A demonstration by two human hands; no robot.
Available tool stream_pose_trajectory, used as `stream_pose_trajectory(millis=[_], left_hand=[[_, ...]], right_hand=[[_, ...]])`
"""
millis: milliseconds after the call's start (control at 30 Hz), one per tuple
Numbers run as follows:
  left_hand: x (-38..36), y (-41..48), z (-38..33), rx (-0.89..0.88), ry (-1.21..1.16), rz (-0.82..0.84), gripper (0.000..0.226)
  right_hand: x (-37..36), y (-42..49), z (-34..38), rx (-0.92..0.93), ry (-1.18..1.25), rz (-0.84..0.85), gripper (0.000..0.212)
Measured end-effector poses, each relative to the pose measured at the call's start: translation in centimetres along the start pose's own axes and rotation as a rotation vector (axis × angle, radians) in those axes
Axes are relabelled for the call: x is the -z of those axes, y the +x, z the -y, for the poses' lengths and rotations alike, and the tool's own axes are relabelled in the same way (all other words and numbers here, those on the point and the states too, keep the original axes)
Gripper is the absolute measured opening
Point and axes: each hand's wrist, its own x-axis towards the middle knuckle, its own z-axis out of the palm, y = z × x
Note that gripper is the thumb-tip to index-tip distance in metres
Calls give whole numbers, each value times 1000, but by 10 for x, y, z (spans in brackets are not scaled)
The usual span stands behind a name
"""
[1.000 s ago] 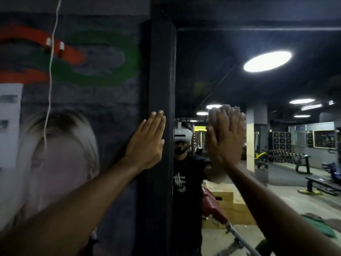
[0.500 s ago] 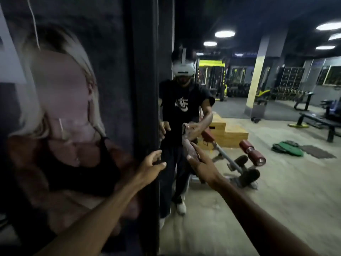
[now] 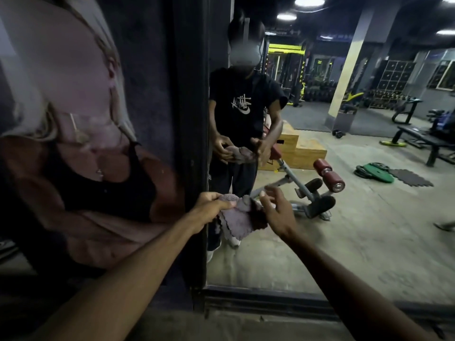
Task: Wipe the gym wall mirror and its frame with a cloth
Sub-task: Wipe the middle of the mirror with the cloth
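Faces dim gym mirror beyond both hands. Grips cloth in left hand; holds right hand loosely open beside it.

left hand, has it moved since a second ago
Yes: the left hand has dropped down the mirror frame, from the poster's head level to chest level, and now grips the cloth.

This is a commercial gym, seen mostly as a reflection in a large wall mirror with a black frame. The glass shows a yellow power rack, dumbbell racks by the far wall, stacked wooden plyo boxes, an adjustable bench with 2 red roller pads, green weight plates on the floor and a flat bench. A fitness mural covers the wall left of the frame.
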Motion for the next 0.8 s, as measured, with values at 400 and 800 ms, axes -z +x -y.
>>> stream_pose_trajectory(millis=[400, 800], left_hand=[[23, 14, -32, 51, -229, 73, 22], [123, 68, -248, -1025, 785, -708, 41]], right_hand=[[-34, 22, 10, 543, -636, 175, 98], [37, 197, 207, 760, -747, -398, 78]])
